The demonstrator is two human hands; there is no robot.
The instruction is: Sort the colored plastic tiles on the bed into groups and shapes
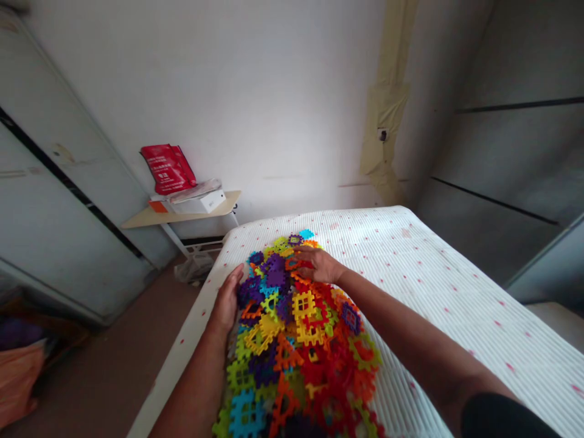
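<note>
A heap of flat plastic interlocking tiles [296, 340] in red, orange, yellow, green, blue and purple lies on a white mattress [433, 286] with small red dots. My left hand [227, 301] rests at the heap's left edge, fingers stretched forward against purple pieces. My right hand [319, 264] lies on top of the far part of the heap, palm down, fingers spread over orange and purple tiles. Neither hand lifts a piece clear of the pile.
A small beige side table [182, 214] stands by the far wall with a white box [201, 202] and a red bag [167, 167] on it. A grey wardrobe [55, 201] is at left. Orange cloth [18, 377] lies on the floor at lower left.
</note>
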